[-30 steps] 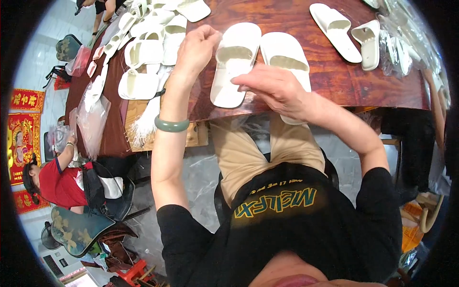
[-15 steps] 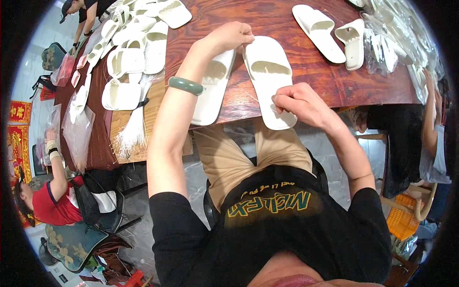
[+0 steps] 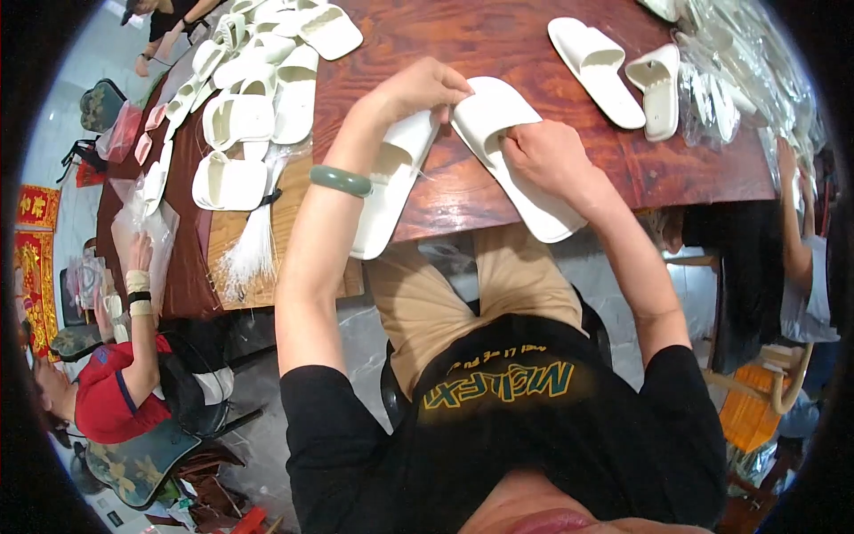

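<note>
Two white slippers lie with their inner toe edges together in front of me: a left slipper (image 3: pixel 375 209), partly hidden by my left forearm, and a right slipper (image 3: pixel 491 100). My left hand (image 3: pixel 425 89) pinches the edge where they meet, fingertips on the right slipper's toe. A closed fist, my right hand (image 3: pixel 550 158) has its fingertips at the right slipper's strap opening; what they hold, if anything, is hidden. A thin pale strand (image 3: pixel 418 169) shows by the left slipper's inner side.
White slippers (image 3: pixel 238 120) are heaped at the left, near a tied bundle of white plastic strands (image 3: pixel 247 254). Two more slippers (image 3: pixel 598 67) lie on the wooden table (image 3: pixel 703 173) to the right, beside bagged ones (image 3: pixel 712 98). A co-worker in red (image 3: pixel 120 392) handles a clear bag (image 3: pixel 151 231).
My right hand has moved up from the right slipper's heel to its strap opening. That slipper's heel has swung right. The co-worker's hand at the left has reached the clear bag.
</note>
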`<state>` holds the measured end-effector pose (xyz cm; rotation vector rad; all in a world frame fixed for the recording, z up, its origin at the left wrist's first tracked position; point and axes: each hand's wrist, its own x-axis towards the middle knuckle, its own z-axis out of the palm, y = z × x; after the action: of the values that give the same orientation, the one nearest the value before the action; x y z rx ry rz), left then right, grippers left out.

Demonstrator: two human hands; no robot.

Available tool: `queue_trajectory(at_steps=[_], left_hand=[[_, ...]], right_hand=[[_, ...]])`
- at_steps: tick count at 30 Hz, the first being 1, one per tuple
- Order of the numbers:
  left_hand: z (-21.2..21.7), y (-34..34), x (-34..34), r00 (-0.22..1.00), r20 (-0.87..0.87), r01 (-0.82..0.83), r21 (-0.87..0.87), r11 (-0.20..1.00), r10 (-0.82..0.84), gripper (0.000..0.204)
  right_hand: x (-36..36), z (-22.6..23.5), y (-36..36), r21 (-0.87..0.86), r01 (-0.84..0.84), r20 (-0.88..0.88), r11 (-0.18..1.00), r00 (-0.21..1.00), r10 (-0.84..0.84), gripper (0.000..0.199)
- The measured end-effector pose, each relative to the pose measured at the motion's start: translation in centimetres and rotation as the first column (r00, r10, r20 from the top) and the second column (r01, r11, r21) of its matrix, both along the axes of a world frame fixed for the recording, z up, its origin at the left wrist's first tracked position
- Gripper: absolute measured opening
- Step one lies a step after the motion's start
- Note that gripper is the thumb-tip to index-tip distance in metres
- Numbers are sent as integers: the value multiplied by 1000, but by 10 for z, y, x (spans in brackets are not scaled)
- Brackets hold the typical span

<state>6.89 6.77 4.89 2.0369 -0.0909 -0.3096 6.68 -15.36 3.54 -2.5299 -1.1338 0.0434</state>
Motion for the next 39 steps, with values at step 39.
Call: queue_trajectory(at_steps=[39], left_hand=[[-3,24,-36,758,152,-506,-476,719,634,17]], right_hand=[[90,-1,69,611,83,-619,787,671,409,15]])
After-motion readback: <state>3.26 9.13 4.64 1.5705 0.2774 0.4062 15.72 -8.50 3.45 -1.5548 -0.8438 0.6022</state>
